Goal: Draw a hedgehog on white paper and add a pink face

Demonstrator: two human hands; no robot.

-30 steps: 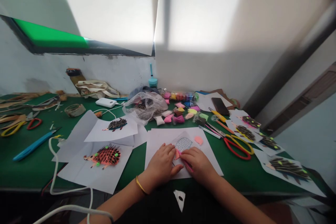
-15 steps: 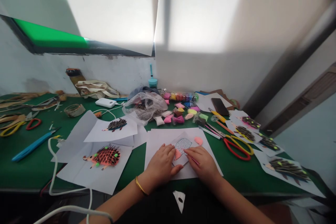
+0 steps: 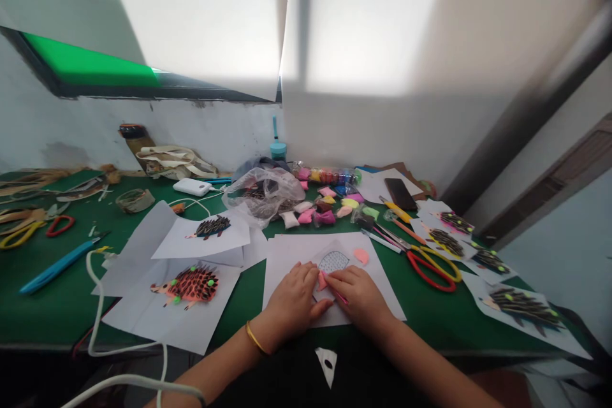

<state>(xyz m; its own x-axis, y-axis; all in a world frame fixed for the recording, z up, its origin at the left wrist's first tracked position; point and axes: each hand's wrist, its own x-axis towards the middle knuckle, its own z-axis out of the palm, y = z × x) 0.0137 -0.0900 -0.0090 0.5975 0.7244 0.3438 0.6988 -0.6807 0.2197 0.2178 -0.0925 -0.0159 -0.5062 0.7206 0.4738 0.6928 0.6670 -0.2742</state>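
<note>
My left hand (image 3: 295,298) lies on the white paper (image 3: 280,255), its fingers stretched out and resting at the left edge of a small sheet with a dotted hedgehog drawing (image 3: 333,261). A salmon-pink lump of clay (image 3: 322,280) sits on the drawing's left part, between my hands. My right hand (image 3: 362,296) is closed around a thin pink stick (image 3: 341,297), whose far part is hidden in the hand. Its fingertips touch the right side of the lump. Another flat piece of salmon clay (image 3: 361,256) lies on the paper at upper right.
Several small clay packets (image 3: 325,217) lie behind the paper beside a clear plastic bag (image 3: 268,194). To the right are red-and-yellow scissors (image 3: 433,268), a phone (image 3: 400,194) and hedgehog pictures (image 3: 523,309). A finished salmon hedgehog (image 3: 194,284) and a white cable (image 3: 98,306) are on the left.
My right hand has moved slightly left, its fingertips now against the salmon clay. My left hand stays in nearly the same place.
</note>
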